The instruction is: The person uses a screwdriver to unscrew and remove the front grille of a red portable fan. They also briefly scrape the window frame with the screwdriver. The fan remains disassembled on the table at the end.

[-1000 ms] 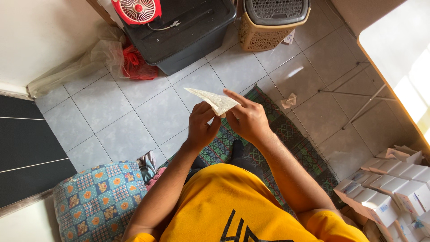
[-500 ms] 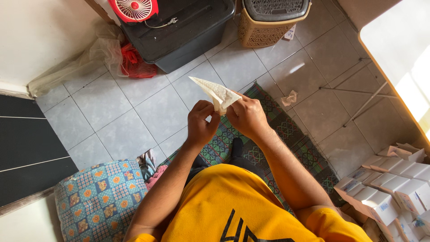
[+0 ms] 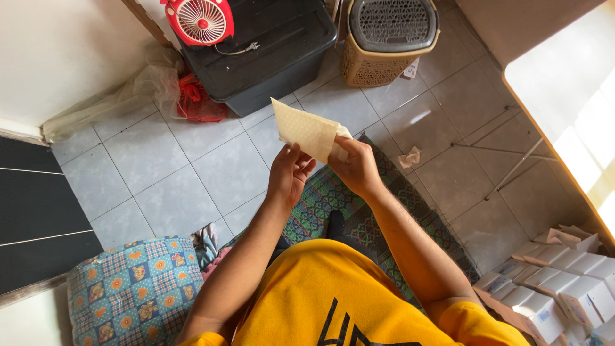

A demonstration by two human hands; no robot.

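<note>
Paper sheet [image 3: 306, 130], cream and folded to a point, is up in front of me above the woven mat [image 3: 359, 211], and I'm pinching it from both sides: my left hand [image 3: 289, 174] has fingertips closed on its lower edge, my right hand [image 3: 356, 168] is clamped over its right end. Beyond the mat sits a black storage box [image 3: 269, 54] with a red fan [image 3: 200, 20] on top; a tan basket [image 3: 389, 40] stands just right of it. Crumpled paper [image 3: 410, 157] lies on the tiles right of the mat.
</note>
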